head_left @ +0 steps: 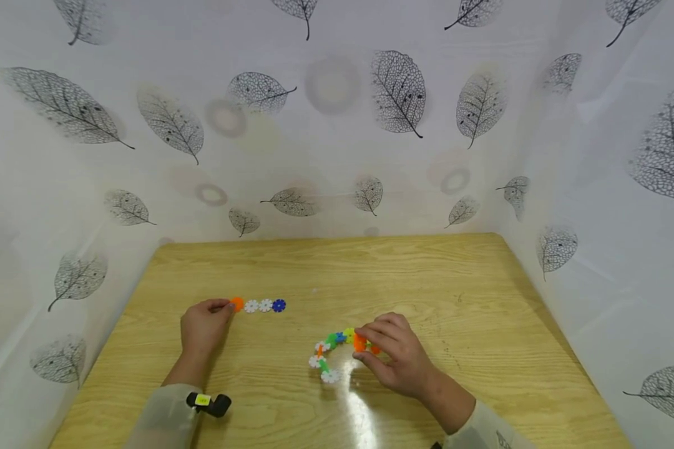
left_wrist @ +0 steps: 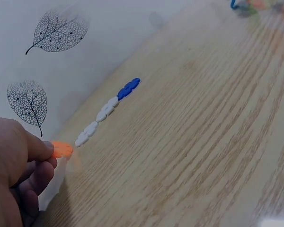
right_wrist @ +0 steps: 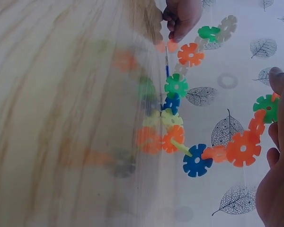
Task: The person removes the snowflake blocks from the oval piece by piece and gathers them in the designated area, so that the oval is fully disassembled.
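On the far left, your left hand [head_left: 202, 327] has thumb and finger pinched on an orange disc [head_left: 237, 304], just beside the left end of a short row on the wooden table [head_left: 427, 280]. Along that row we go: two white discs [head_left: 266, 305], flat and in line, then a blue disc [head_left: 279, 305]. Nearer you, mid-table, a colourful chain [head_left: 331, 341] of notched discs curves round to your right hand [head_left: 395, 355], whose fingers and thumb grip its right-hand part
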Demonstrator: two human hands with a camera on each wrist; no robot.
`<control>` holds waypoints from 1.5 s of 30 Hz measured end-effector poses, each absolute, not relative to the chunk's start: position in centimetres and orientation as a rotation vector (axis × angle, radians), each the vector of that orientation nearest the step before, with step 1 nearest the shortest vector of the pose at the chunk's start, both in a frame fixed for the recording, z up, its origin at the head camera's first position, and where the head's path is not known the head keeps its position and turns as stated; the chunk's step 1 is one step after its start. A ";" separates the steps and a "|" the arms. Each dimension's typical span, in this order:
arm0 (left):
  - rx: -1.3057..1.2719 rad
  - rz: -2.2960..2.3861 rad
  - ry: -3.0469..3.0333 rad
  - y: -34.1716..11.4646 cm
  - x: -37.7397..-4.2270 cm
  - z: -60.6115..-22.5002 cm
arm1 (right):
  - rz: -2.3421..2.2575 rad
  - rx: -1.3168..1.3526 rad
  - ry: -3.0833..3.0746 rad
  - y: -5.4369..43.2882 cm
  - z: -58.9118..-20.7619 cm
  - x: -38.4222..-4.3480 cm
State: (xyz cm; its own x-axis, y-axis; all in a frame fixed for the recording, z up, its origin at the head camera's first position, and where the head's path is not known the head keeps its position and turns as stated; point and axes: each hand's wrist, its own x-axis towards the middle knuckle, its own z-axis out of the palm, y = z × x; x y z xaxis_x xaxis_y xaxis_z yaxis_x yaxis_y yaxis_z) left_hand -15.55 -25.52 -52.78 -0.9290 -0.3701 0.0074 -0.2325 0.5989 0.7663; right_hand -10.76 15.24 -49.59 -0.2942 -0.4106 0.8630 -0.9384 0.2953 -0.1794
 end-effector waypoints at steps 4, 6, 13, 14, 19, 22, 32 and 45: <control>0.500 -1.200 -2.681 -25.6 -15.7 -52.9 | 0.932 1.213 -1.845 15.1 -49.5 -10.8; 0.499 -1.183 -2.701 -25.6 -15.8 -52.8 | 0.933 1.215 -1.848 15.1 -49.5 -10.7; 0.522 -1.121 -2.772 -25.4 -15.9 -52.4 | 0.934 1.219 -1.846 15.1 -49.5 -10.7; 0.524 -1.112 -2.779 -25.5 -15.9 -52.4 | 0.934 1.219 -1.844 15.1 -49.5 -10.8; 0.522 -1.085 -2.796 -25.6 -15.9 -52.4 | 0.933 1.216 -1.846 15.1 -49.6 -10.8; 0.521 -1.087 -2.802 -25.7 -15.9 -52.4 | 0.932 1.214 -1.851 15.1 -49.6 -10.8; 0.533 -1.126 -2.796 -25.9 -15.8 -52.6 | 0.931 1.213 -1.854 15.1 -49.5 -10.8; 0.485 -1.210 -2.714 -25.0 -15.1 -52.1 | 0.939 1.210 -1.836 14.9 -49.3 -10.8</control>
State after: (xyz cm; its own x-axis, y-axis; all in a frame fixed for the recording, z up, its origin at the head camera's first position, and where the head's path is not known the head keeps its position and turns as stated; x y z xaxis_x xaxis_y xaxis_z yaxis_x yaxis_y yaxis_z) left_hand -15.08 -25.03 -52.06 -0.9398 -0.3416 -0.0117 -0.2371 0.6268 0.7422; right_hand -10.84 14.94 -49.31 -0.2879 -0.4051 0.8677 -0.9407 0.2895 -0.1770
